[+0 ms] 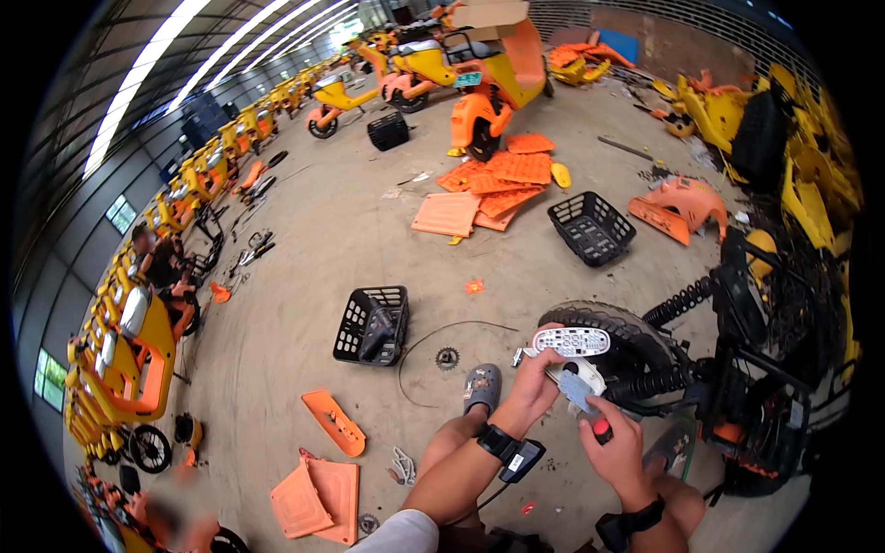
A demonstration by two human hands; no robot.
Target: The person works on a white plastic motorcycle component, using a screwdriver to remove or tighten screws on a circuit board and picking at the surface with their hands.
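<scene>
My left hand (533, 387) is closed round a white oval display panel (590, 343) with segment-like markings on its face. A white plastic casing (595, 373) shows just below the panel. Close to it, my right hand (616, 452) is curled round a tool with a red-and-black handle (602, 429); its working end is hidden. Between both hands lies a light blue-grey flat piece (578, 391), near my right fingertips; which hand supports it I cannot tell. Behind the panel stands a black scooter tyre (636, 323), attached to a stripped frame with a coil spring (680, 302).
A black basket (345, 323) holds a dark power drill (378, 334). Another black basket (590, 230) stands farther off by stacked orange panels (502, 184). A cable (433, 334) and a sprocket (446, 358) lie nearby. Yellow scooters (138, 359) line the left; people sit there.
</scene>
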